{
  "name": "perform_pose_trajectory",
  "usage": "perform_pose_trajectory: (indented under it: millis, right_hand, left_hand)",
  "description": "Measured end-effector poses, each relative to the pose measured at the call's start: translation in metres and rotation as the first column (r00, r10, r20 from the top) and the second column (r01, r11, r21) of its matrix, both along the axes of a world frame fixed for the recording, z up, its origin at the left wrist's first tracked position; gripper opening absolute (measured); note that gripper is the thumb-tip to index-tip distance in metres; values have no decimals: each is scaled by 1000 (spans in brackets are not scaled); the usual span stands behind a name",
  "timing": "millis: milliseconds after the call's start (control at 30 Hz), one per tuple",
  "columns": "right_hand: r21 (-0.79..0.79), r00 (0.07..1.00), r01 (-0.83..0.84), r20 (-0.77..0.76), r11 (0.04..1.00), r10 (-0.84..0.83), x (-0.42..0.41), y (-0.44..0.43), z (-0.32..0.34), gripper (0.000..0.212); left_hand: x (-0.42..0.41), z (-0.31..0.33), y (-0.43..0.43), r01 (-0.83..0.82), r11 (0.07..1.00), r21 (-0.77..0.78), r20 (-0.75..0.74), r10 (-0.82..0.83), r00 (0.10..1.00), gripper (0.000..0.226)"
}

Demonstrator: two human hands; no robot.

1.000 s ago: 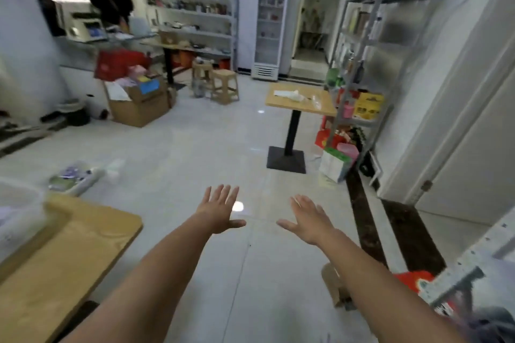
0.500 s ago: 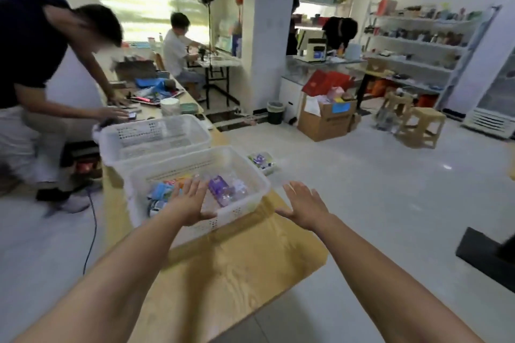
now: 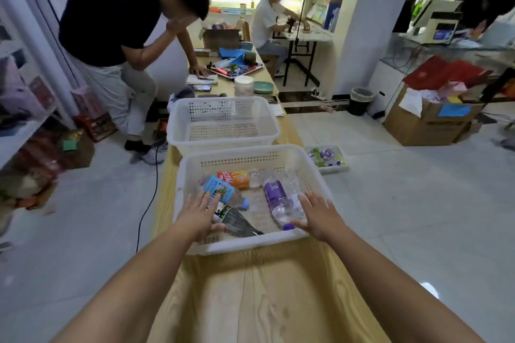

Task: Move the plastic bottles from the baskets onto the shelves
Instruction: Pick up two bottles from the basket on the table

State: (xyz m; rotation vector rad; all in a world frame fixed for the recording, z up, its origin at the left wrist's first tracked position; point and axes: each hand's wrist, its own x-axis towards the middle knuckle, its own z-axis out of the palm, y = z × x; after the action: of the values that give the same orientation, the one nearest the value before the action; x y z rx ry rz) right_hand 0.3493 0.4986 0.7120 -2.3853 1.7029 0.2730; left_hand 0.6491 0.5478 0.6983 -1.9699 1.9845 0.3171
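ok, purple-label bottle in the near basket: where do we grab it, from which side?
Wrap the purple-label bottle round its clear body between label and cap, coming down from above with the right hand, open right beside it. It lies on its side with the cap toward the near wall of the near basket, so that end looks hemmed in while the round flank faces up.

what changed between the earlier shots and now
The view swung from the room to the table. The left hand and right hand moved forward and down into the near basket, over the bottles; nothing gripped yet. Both stay open; the far basket stays empty.
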Motion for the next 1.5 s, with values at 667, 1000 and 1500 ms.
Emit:
perform_pose_trajectory:
  millis: [667,1000,1500]
  right_hand:
    - [195,830,-456,-259,868,494,29,-134,-78,114]
    - [190,805,-471,-307,862,508,54,-157,-86,115]
    - [193,826,-499,-188,845,531,59,-146,-81,92]
  left_hand:
    - [-12,-50,-59,-29,997,69,112,21,993,96]
    - [-20,-71,-87,81,996,40,294,-89,952,68]
    - [-39,-81,-61,34,999,38,203,-41,978,67]
